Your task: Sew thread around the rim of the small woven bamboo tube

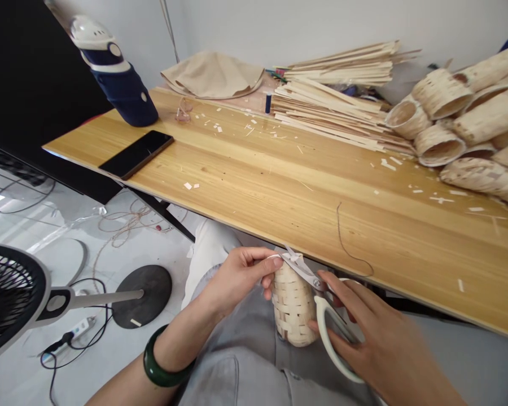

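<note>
Between my hands, on my lap by the table edge, a small woven wood-strip basket (295,307) stands nearly upright. My left hand (256,268) pinches a pale strip end at the basket's upper rim, thumb and fingers pressed together. In my right hand (359,316) are white-handled scissors (322,307), fingers wrapped through and around the handles. The scissor blades reach left across the basket's top, their tips beside my left fingertips. Part of the rim is hidden behind the blades.
On the wooden table (254,169) lie a phone (138,154), a dark thread (342,242), strip scraps, bundled wood strips (330,107) and a blue bottle (122,84). Bark tubes (440,146) pile up at right. A fan (8,299) and cables occupy the floor at left.
</note>
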The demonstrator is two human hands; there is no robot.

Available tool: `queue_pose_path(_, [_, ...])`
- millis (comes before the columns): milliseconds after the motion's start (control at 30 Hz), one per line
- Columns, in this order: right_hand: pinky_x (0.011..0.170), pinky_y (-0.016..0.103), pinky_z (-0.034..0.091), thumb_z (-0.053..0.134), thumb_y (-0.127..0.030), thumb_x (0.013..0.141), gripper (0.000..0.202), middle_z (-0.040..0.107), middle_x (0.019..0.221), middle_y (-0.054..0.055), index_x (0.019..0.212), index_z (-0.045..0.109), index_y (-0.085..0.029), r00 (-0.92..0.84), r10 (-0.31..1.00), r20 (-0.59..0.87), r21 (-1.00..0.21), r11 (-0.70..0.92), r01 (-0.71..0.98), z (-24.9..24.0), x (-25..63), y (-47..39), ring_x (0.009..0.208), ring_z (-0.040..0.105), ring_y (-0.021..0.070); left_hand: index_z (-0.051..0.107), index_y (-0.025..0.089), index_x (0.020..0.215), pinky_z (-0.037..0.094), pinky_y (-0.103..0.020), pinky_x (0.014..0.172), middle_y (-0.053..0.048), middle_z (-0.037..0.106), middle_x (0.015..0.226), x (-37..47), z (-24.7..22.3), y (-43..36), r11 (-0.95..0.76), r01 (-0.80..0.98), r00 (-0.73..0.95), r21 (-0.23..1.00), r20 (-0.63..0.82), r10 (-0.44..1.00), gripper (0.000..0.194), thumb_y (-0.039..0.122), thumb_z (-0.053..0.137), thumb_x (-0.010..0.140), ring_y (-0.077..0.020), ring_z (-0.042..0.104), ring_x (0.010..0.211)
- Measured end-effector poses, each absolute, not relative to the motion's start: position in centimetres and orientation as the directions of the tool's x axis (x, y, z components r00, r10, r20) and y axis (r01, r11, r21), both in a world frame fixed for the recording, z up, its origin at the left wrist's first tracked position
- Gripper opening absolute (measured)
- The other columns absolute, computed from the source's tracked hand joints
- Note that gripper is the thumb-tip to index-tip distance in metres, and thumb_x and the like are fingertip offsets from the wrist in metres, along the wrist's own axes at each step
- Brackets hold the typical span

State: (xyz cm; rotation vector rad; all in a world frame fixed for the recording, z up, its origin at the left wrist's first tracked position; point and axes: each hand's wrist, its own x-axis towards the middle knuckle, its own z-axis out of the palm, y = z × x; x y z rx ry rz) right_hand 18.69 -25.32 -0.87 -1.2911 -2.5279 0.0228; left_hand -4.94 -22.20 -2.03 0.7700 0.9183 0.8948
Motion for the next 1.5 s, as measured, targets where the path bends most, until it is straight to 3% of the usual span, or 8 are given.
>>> queue_pose_path(300, [0.054, 0.029, 0.052, 0.045, -0.045, 0.101, 0.046, 0.07, 0.097, 0.011, 0.131, 0.053, -0.01, -0.582, 0.746, 0.323, -0.1, 0.639, 0.763, -0.6, 18.2, -25.2, 0.076, 0.072, 0.0202, 0.062, 0.013, 0.064, 0.036, -0.022, 0.052, 0.006, 0.05, 0.05, -5.0, -2.1, -22.3, 0.436, -0.32, 0.311, 0.841, -0.341, 0.887, 0.031, 0.036, 0.07, 0.084, -0.006, 0.049, 0.044])
queue_pose_path(633, [0.053, 0.027, 0.051, 0.053, -0.042, 0.099, 0.037, 0.074, 0.086, 0.007, 0.12, 0.06, -0.012, -0.556, 0.743, 0.372, -0.201, 0.649, 0.733, -1.4, 18.3, -25.4, 0.062, 0.071, 0.0159, 0.07, 0.011, 0.073, 0.035, -0.02, 0.048, 0.006, 0.049, 0.048, -5.1, -2.3, -22.2, 0.466, -0.323, 0.311, 0.824, -0.372, 0.875, 0.026, 0.037, 0.075, 0.079, -0.0053, 0.047, 0.042])
queue_pose_path(800, [0.049, 0.029, 0.048, 0.052, -0.039, 0.1, 0.035, 0.074, 0.082, 0.007, 0.117, 0.06, -0.01, -0.572, 0.723, 0.386, -0.175, 0.667, 0.724, -1.4, 18.3, -25.4, 0.053, 0.067, 0.0155, 0.071, 0.011, 0.075, 0.035, -0.02, 0.048, 0.006, 0.049, 0.048, -5.0, -2.3, -22.1, 0.453, -0.304, 0.307, 0.838, -0.364, 0.879, 0.025, 0.036, 0.073, 0.081, -0.0051, 0.047, 0.042])
queue_pose_path(967, [0.054, 0.03, 0.05, 0.048, -0.045, 0.101, 0.039, 0.074, 0.093, 0.008, 0.121, 0.058, -0.014, -0.564, 0.739, 0.369, -0.116, 0.639, 0.761, -0.9, 18.6, -25.0, 0.063, 0.071, 0.0181, 0.071, 0.012, 0.073, 0.036, -0.02, 0.048, 0.006, 0.049, 0.048, -5.0, -2.3, -22.2, 0.443, -0.318, 0.308, 0.838, -0.351, 0.884, 0.025, 0.035, 0.073, 0.081, -0.0052, 0.047, 0.042])
queue_pose_path(1133, [0.064, 0.031, 0.052, 0.045, -0.057, 0.099, 0.051, 0.073, 0.1, 0.008, 0.127, 0.054, -0.016, -0.564, 0.76, 0.324, -0.119, 0.624, 0.772, -0.3, 18.5, -24.4, 0.08, 0.073, 0.02, 0.075, 0.012, 0.088, 0.037, -0.02, 0.048, 0.006, 0.05, 0.048, -4.9, -2.3, -22.2, 0.433, -0.35, 0.324, 0.831, -0.327, 0.888, 0.021, 0.032, 0.072, 0.081, -0.0053, 0.046, 0.043])
queue_pose_path(1500, [0.061, 0.031, 0.052, 0.042, -0.058, 0.099, 0.051, 0.074, 0.096, 0.009, 0.121, 0.056, -0.014, -0.569, 0.755, 0.326, -0.101, 0.626, 0.773, 0.1, 18.2, -24.0, 0.075, 0.073, 0.0202, 0.072, 0.012, 0.081, 0.037, -0.019, 0.048, 0.006, 0.05, 0.049, -5.1, -2.1, -22.2, 0.428, -0.315, 0.355, 0.847, -0.313, 0.881, 0.021, 0.033, 0.071, 0.084, -0.0051, 0.049, 0.043])
